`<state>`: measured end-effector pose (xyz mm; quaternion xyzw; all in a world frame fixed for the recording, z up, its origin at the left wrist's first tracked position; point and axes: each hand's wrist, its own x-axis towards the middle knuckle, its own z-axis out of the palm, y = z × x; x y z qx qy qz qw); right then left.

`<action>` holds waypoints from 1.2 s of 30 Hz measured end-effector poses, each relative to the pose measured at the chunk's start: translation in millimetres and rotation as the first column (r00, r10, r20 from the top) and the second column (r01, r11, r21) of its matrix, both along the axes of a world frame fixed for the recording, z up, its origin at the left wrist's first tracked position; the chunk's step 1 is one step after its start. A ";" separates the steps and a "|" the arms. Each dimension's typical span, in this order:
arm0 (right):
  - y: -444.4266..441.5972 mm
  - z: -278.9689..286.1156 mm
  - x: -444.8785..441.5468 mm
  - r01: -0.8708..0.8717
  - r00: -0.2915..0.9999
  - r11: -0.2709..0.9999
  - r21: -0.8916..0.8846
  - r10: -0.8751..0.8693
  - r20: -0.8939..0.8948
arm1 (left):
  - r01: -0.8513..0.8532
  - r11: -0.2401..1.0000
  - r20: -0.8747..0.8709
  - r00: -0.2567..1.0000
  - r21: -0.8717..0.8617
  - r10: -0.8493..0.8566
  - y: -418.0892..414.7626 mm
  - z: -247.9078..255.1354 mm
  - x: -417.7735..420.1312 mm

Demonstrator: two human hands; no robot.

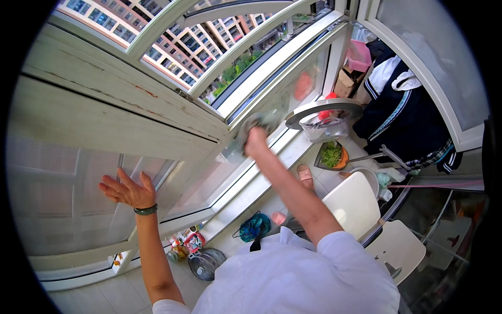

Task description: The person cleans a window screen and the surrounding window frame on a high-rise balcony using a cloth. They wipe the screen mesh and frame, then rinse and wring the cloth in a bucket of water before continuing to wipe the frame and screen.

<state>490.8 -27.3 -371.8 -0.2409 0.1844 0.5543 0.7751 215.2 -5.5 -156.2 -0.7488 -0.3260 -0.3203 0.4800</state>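
Observation:
My right hand (257,142) grips a grey cloth (248,127) against the lower glass pane (280,104) below the open window. Both the cloth and the hand are blurred. Fingers spread, my left hand (131,190) is raised in front of the screened lower panel (78,188) on the left and holds nothing; whether it touches the panel I cannot tell. A dark green bangle (145,210) circles that wrist. Between the two hands runs a pale frame panel (129,94) with scuffs and a reddish mark.
A white folding chair (355,204) stands close on my right. Beyond it are a dustpan with green leaves (331,154), a round rack (325,106) and hanging dark clothes (408,102). A large plastic water bottle (206,263) and a teal bag (255,227) lie on the floor.

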 end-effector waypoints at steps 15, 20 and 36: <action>-99.7 -2.1 42.8 -0.185 0.957 0.973 -0.138 0.210 0.201 | 0.390 0.825 0.207 0.920 -0.408 -0.333 -52.4 -28.3 31.6; -78.6 38.1 196.1 0.133 0.957 0.990 0.045 -0.140 0.253 | 0.491 0.352 0.190 0.758 -0.797 -0.624 -92.3 -69.4 138.4; 44.0 64.1 291.5 0.736 0.110 0.660 -0.148 0.100 0.989 | 0.020 0.617 -0.048 0.995 -0.787 -0.092 5.5 -108.7 334.5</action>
